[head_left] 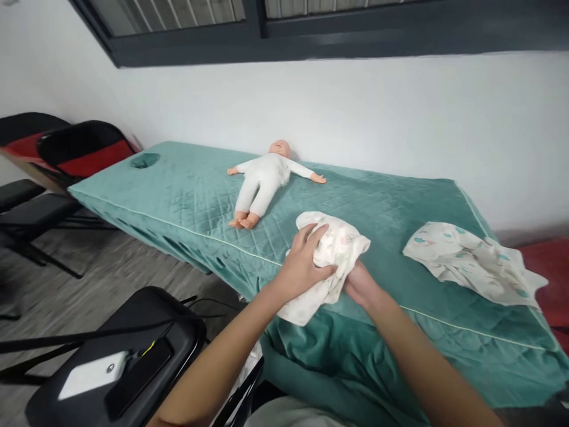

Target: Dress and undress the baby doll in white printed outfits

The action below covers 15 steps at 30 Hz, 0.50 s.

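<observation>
A white printed cloth garment (340, 240), apparently small baby clothing, is bunched between my hands above the front edge of the bed. My left hand (304, 264) grips it from the left, thumb and fingers bent over the fabric. From below and the right, my right hand (361, 283) holds the same garment; its fingers are mostly hidden behind the cloth. Beyond my hands a baby doll (267, 172) in white lies on its back, arms spread and feet toward me. To the right lies another white printed cloth (471, 261), crumpled.
The bed has a green quilted cover (186, 184) and stands against a white wall beneath a window. At lower left, a black chair (155, 320) carries a white power bank (94, 375) and a dark device. More folding chairs (89, 151) stand at far left.
</observation>
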{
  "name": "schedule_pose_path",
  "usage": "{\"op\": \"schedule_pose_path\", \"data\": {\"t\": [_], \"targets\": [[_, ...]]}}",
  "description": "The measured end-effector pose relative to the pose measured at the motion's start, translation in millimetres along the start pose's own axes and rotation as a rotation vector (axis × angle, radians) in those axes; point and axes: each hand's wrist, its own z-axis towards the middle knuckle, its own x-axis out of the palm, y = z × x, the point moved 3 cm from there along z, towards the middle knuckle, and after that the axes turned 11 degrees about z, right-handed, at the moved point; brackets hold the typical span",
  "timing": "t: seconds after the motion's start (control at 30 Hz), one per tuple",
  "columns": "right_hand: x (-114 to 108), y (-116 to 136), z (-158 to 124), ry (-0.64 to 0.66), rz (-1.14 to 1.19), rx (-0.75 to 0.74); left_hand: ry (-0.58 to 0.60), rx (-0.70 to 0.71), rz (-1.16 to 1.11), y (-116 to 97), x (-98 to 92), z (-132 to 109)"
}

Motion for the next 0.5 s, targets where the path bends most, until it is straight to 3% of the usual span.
{"op": "schedule_pose_path", "data": {"t": [0.1,0.23,0.37,0.43,0.5], "targets": [[19,-8,-2,0.108,0.301,0.144,-0.092,-0.028,-0.003,21,-8.0,-8],[29,-40,-21,0.232,0.308,0.211,-0.284,-0.150,0.024,79,-23.7,-27],[23,-98,-64,0.267,0.038,0.337,-0.545,-0.588,0.041,174,-48.3,-68],[16,-122,-89,0.300,-0.039,0.369,-0.589,-0.799,0.110,215,-65.6,-97],[6,-137,-111,0.305,-0.055,0.382,-0.537,-1.004,0.295,246,-87.3,-130]]}}
